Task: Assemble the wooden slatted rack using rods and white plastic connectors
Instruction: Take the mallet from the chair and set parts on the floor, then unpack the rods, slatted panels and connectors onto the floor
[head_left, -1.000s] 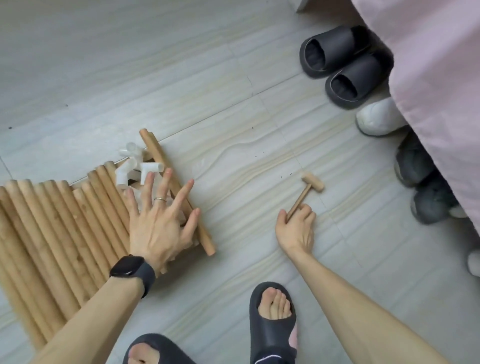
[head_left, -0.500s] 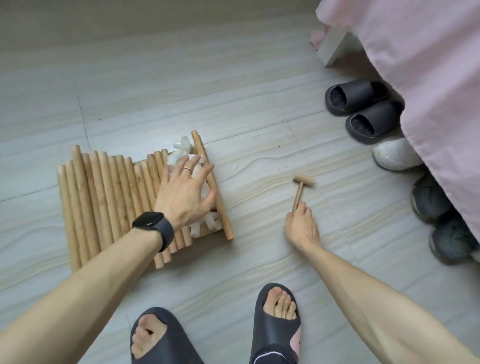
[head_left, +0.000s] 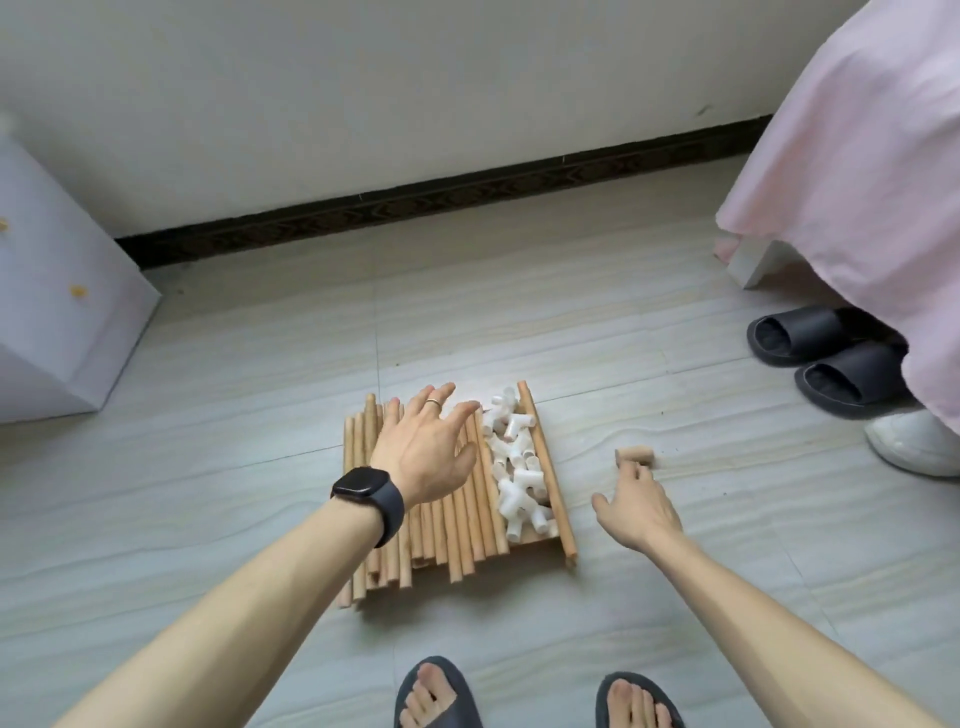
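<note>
Our left hand (head_left: 423, 449) spreads its fingers wide over the rods (head_left: 480, 512), which lie side by side on the floor (head_left: 519, 322). Connectors (head_left: 519, 470) pile by their right edge. Our right hand (head_left: 636, 506) reaches the mallet (head_left: 635, 455), but we cannot tell its grip. Floor stretches to the wall (head_left: 467, 104).

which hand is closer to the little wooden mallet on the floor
Right. The right hand has its fingertips at the small wooden mallet; the left hand is over the wooden rods.
</note>
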